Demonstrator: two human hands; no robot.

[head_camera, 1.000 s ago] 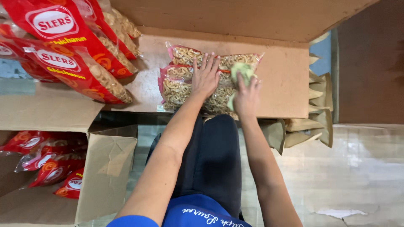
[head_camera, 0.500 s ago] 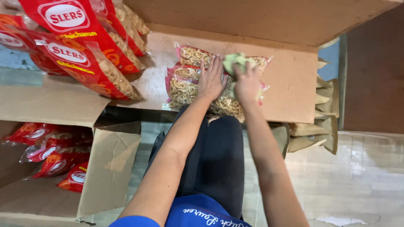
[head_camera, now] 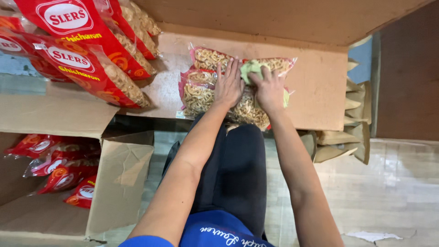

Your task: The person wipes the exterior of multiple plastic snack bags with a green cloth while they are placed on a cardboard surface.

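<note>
left hand (head_camera: pixel 228 84): flat, fingers spread, palm pressing down on clear snack bag (head_camera: pixel 206 91); grasping nothing, just pinning.
right hand (head_camera: pixel 270 89): clenched around green cloth (head_camera: pixel 252 68), pressed onto same bag near its top seam.
clear snack bag: lying flat on cardboard surface (head_camera: pixel 315 87), near front edge; lower corner overhanging edge above knees. Pink-edged seams, curly fried pieces inside.
second bag: cannot tell whether one bag or two stacked under the hands; overlapping seams suggest more than one.
red snack bags (head_camera: pixel 87 64): piled at left on same cardboard surface, leaning, apart from clear snack bag.
open carton (head_camera: pixel 119 174): lower left, holding more red packs (head_camera: pixel 59 169); flap hanging outward.
folded cartons (head_camera: pixel 352 119): stacked on edge at right, beside cardboard surface.
risk, crushing: brittle contents under flat palm; too much downward pressure likely to break pieces.
risk, slipping: slick film on smooth cardboard plus overhang; sideways wiping force could push bag off front edge onto lap or floor.
risk, seam: hard rubbing near top seal could stress or pop it.
risk, pile: leaning red snack bags could slide toward work spot if surface jolted.
risk, cloth: loosely bunched; could slip out of grip mid-stroke.
</note>
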